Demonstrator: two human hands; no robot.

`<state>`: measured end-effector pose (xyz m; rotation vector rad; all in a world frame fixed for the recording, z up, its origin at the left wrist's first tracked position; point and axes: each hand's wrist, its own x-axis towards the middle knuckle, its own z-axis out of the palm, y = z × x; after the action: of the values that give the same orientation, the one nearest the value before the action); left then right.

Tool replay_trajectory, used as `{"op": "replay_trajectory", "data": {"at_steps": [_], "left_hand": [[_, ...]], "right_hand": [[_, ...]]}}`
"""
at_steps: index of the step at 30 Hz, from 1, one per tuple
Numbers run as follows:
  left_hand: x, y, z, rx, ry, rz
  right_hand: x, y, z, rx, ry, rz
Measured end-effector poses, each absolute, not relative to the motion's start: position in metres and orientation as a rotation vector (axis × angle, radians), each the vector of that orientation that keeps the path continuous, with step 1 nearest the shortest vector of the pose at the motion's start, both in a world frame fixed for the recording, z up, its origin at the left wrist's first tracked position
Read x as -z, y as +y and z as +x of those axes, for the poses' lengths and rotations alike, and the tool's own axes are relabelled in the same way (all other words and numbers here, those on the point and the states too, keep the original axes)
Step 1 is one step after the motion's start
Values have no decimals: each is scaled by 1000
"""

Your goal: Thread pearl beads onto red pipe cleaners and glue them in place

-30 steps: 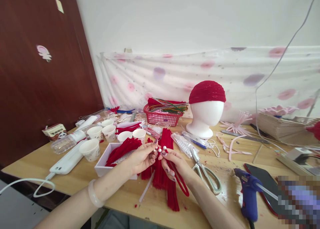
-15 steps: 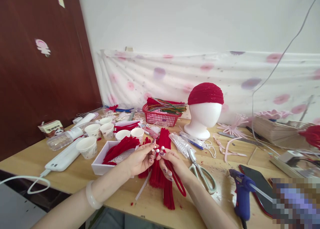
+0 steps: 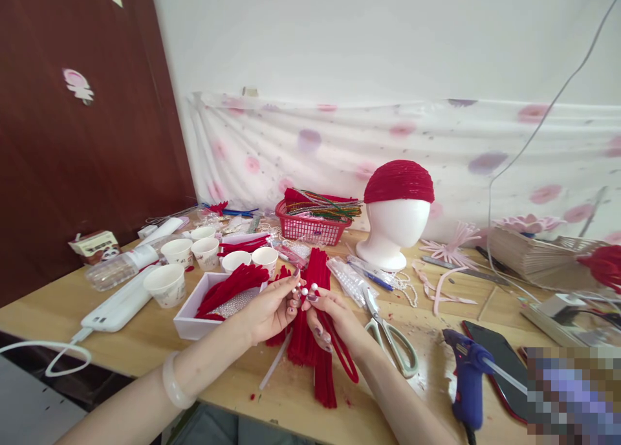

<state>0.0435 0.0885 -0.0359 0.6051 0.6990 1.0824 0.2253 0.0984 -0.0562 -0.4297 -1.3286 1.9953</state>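
My left hand (image 3: pixel 272 308) is closed in a pinch at a few white pearl beads (image 3: pixel 304 292), thumb and forefinger together. Opposite it, my right hand (image 3: pixel 337 319) pinches at the same beads from the other side. A red fuzzy pipe cleaner (image 3: pixel 350 367) hangs in a loop from my right hand. What joins the beads is too small to make out. Beneath both hands lie bundles of red pipe cleaners (image 3: pixel 325 383) on the wooden table. At the left forearm stands a white box (image 3: pixel 194 328) with more red stems and a bag of pearls.
Scissors (image 3: pixel 395 345) and a blue glue gun (image 3: pixel 468 380) lie to the right, near a phone (image 3: pixel 499 361). Behind stands a white foam head (image 3: pixel 395 231) with a red-wrapped top, beside a red basket (image 3: pixel 315 228). Several paper cups (image 3: pixel 165 283) and a power bank (image 3: pixel 119 303) sit left.
Both hands stay pinched together at the beads, with only slight finger movement. The whole view has shifted a little; nothing on the table has visibly moved.
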Motion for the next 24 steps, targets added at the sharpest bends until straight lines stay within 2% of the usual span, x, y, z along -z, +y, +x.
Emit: {"op": "replay_trajectory", "data": {"at_steps": [24], "left_hand": [[29, 84, 47, -1133, 786, 581]], "right_hand": [[52, 98, 225, -1977, -1334, -452]]}}
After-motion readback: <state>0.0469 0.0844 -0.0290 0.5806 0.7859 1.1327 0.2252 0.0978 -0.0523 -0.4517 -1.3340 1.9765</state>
